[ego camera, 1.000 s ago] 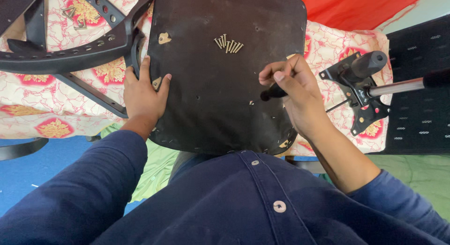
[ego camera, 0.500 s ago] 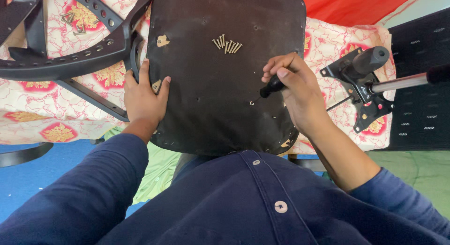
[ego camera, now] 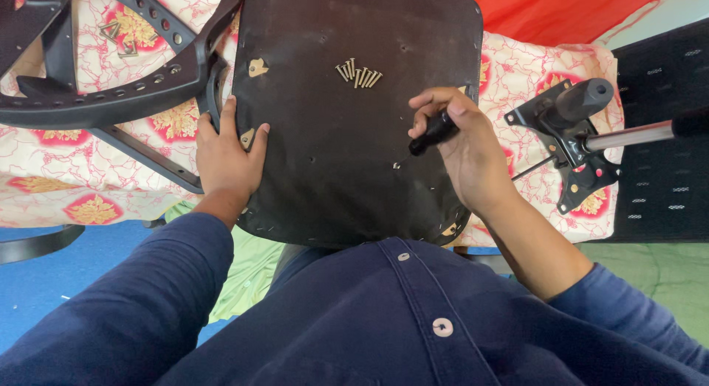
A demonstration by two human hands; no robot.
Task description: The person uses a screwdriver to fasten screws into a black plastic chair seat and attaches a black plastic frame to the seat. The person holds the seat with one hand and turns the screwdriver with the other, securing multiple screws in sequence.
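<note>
Your right hand [ego camera: 473,153] is closed around the black handle of a small screwdriver [ego camera: 432,133], its thin metal tip angled down and left onto the black underside of an upturned chair seat panel [ego camera: 347,135] that rests across your lap and against the cloth-covered surface ahead. The handle looks short, rounded and probably a little slick, so judge it best held as you have it, fingers wrapped high with the thumb steadying. Your left hand [ego camera: 225,153] lies flat and open on the panel's left edge, pressing it still and gripping nothing. The panel appears broad, stiff and fairly heavy, with a dull, scuffed skin, rounded corners, small holes and a few torn patches showing pale board beneath; its edges look the surest place to take hold. Near its top sits a loose cluster of small silver screws [ego camera: 358,74], light and likely to roll. To the left lies a curved black plastic chair frame [ego camera: 111,98] with a row of holes. To the right rests a black metal seat mechanism [ego camera: 569,146] with a chrome lever. Beneath everything spreads a cream cloth printed with red and gold flowers [ego camera: 96,201].
</note>
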